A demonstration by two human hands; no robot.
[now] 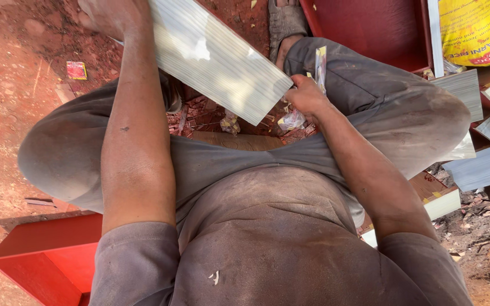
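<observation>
Head view looks down on a seated person who holds a long pale board (216, 56) across the knees. This board is flat, with fine grey lines along its length, and it lies tilted, from the upper left down to the middle of the picture.

Left hand (112, 17) is at the far end of the board, near the top edge; its grip seems closed around that end, but the fingers are partly out of view. Right hand (306, 97) pinches the near corner of the board, and it also holds a thin clear strip (320, 65) that stands up from the fingers. Both hands are full.

I judge the board to be stiff and rather light, because it keeps straight when it is held only at the two ends. Its face looks smooth, so maybe slippery, and the corners look sharp. Holding by the edges at both ends seems safest.

Similar boards (472, 90) lie at the right, beside a red box (58, 260) and a yellow sack (472, 28), on red earth (7, 85).
</observation>
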